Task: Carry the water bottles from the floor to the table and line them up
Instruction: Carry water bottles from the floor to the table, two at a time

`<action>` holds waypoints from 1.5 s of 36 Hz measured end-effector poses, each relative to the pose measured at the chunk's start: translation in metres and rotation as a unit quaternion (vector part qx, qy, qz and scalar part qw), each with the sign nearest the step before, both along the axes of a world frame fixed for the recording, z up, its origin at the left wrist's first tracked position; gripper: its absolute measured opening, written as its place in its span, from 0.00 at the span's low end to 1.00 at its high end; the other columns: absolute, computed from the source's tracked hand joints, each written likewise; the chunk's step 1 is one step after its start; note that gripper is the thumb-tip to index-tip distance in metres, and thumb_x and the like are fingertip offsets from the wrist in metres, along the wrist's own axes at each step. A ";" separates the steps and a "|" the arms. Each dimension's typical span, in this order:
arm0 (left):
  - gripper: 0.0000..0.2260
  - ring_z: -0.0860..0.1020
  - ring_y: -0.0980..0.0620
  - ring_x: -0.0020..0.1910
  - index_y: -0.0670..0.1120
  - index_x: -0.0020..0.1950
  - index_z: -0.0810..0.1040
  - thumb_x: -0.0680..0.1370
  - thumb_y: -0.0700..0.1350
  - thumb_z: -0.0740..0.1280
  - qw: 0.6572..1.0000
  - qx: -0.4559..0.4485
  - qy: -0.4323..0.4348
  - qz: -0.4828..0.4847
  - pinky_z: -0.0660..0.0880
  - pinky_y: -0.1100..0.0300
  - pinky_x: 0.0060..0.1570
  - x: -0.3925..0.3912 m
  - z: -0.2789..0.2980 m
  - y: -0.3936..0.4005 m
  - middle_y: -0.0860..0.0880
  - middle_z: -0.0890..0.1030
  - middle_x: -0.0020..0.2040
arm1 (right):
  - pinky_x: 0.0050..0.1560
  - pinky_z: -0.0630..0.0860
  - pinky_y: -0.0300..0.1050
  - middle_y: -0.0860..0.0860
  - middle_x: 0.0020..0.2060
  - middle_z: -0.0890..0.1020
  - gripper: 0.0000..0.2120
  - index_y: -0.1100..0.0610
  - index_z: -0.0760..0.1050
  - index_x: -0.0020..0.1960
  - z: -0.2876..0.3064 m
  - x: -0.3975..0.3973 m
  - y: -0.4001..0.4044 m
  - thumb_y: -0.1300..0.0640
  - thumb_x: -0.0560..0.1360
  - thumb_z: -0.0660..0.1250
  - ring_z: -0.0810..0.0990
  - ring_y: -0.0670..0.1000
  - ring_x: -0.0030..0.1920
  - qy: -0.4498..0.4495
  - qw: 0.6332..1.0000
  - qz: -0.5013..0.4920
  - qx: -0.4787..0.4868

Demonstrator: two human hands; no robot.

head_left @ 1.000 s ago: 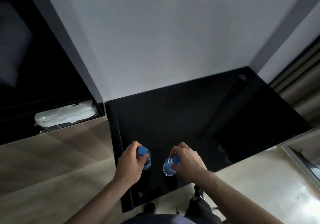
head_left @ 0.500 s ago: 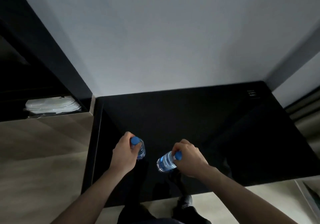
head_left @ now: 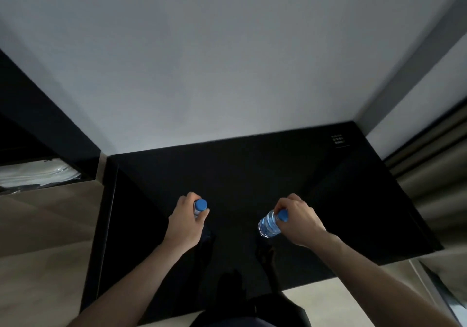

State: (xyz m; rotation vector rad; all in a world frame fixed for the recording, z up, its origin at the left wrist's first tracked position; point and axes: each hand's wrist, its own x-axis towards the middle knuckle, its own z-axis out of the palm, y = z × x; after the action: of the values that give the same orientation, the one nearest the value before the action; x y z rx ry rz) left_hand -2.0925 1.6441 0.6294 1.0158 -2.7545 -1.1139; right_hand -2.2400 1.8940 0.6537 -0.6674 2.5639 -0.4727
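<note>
Head view shows no legible label on either bottle, and the small marking [head_left: 337, 140] at the black table's [head_left: 252, 170] far right corner is too blurred to read. Over the table, the left hand [head_left: 186, 221] grips the neck of an upright blue-capped bottle [head_left: 200, 206], while the right hand [head_left: 299, 221] pinches the cap end of a tilted bottle [head_left: 270, 223].

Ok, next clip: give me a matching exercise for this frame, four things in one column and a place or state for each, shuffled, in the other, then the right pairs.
Things:
1. Left hand
2. Right hand
3. Glossy black table
4. White plastic-wrapped bundle

Places or states:
A. lies in the dark shelf opening at far left
B. grips an upright clear water bottle with a blue cap
C. stands against the white wall
D. grips a tilted clear water bottle with a blue cap

Pairs: 1-B, 2-D, 3-C, 4-A
</note>
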 end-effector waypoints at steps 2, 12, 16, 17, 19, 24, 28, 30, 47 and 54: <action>0.12 0.74 0.61 0.43 0.56 0.55 0.69 0.78 0.48 0.71 1.000 0.003 0.002 0.004 0.66 0.70 0.35 -0.004 -0.001 0.000 0.57 0.71 0.51 | 0.40 0.76 0.38 0.43 0.49 0.71 0.06 0.44 0.75 0.48 0.000 -0.003 0.007 0.54 0.74 0.70 0.77 0.46 0.43 0.003 1.000 -0.002 0.000; 0.11 0.78 0.56 0.52 0.55 0.54 0.72 0.77 0.48 0.72 0.992 0.095 0.058 0.061 0.79 0.54 0.53 -0.041 -0.013 0.017 0.55 0.77 0.53 | 0.37 0.76 0.36 0.42 0.50 0.70 0.05 0.44 0.73 0.48 -0.003 -0.040 0.023 0.50 0.76 0.69 0.76 0.44 0.43 -0.012 1.000 0.020 0.000; 0.12 0.78 0.55 0.53 0.55 0.55 0.72 0.77 0.48 0.72 0.987 0.123 0.069 0.078 0.80 0.53 0.54 -0.071 -0.017 0.041 0.53 0.77 0.54 | 0.37 0.73 0.34 0.41 0.50 0.70 0.06 0.43 0.72 0.47 -0.004 -0.069 0.033 0.50 0.76 0.70 0.76 0.44 0.44 -0.022 0.999 0.040 -0.009; 0.11 0.78 0.55 0.53 0.54 0.55 0.72 0.77 0.47 0.72 0.986 0.128 0.071 0.083 0.80 0.53 0.54 -0.078 -0.017 0.048 0.53 0.77 0.54 | 0.37 0.73 0.34 0.41 0.50 0.70 0.06 0.43 0.72 0.47 -0.004 -0.077 0.035 0.50 0.76 0.70 0.76 0.44 0.44 -0.025 0.999 0.048 -0.007; 0.11 0.78 0.54 0.54 0.54 0.55 0.72 0.78 0.47 0.71 0.983 0.137 0.081 0.096 0.80 0.52 0.55 -0.094 -0.017 0.063 0.53 0.77 0.54 | 0.37 0.74 0.34 0.41 0.50 0.69 0.07 0.43 0.72 0.47 -0.005 -0.093 0.040 0.52 0.76 0.70 0.76 0.44 0.44 -0.029 0.998 0.063 -0.006; 0.09 0.78 0.54 0.53 0.52 0.55 0.72 0.79 0.46 0.70 0.982 0.131 0.094 0.101 0.80 0.54 0.53 -0.137 -0.017 0.090 0.52 0.77 0.54 | 0.36 0.74 0.35 0.41 0.52 0.68 0.08 0.43 0.73 0.47 -0.012 -0.143 0.052 0.56 0.76 0.69 0.76 0.45 0.44 -0.025 0.995 0.092 -0.003; 0.09 0.78 0.55 0.52 0.53 0.55 0.72 0.78 0.46 0.70 0.981 0.117 0.106 0.115 0.79 0.57 0.51 -0.173 -0.018 0.108 0.53 0.76 0.54 | 0.35 0.73 0.35 0.42 0.53 0.67 0.11 0.41 0.71 0.46 -0.017 -0.184 0.064 0.56 0.75 0.69 0.76 0.45 0.43 -0.017 0.994 0.107 0.000; 0.10 0.78 0.55 0.52 0.54 0.55 0.71 0.78 0.47 0.70 0.982 0.106 0.105 0.116 0.77 0.61 0.48 -0.191 -0.018 0.117 0.54 0.76 0.53 | 0.35 0.73 0.35 0.42 0.52 0.66 0.12 0.41 0.70 0.46 -0.018 -0.205 0.070 0.55 0.75 0.70 0.76 0.45 0.42 -0.003 0.994 0.109 0.008; 0.10 0.76 0.55 0.51 0.52 0.57 0.70 0.80 0.50 0.68 0.986 0.138 0.078 0.054 0.76 0.57 0.51 -0.314 -0.010 0.203 0.52 0.73 0.55 | 0.51 0.79 0.48 0.49 0.53 0.69 0.11 0.44 0.71 0.41 0.001 -0.334 0.133 0.56 0.72 0.72 0.76 0.53 0.49 0.041 0.997 0.041 0.056; 0.11 0.76 0.54 0.52 0.52 0.58 0.70 0.79 0.49 0.69 0.988 0.145 0.056 0.002 0.73 0.59 0.49 -0.345 -0.008 0.239 0.51 0.73 0.56 | 0.49 0.76 0.45 0.50 0.53 0.68 0.08 0.46 0.73 0.44 0.007 -0.346 0.163 0.55 0.72 0.72 0.74 0.51 0.46 0.028 0.997 0.023 0.071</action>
State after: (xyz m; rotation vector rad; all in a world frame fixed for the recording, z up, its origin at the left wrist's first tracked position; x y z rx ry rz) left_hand -2.4378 1.8831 0.6219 0.9464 -2.5529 -1.5527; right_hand -2.5860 2.0573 0.6607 -0.6956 2.6001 -0.2580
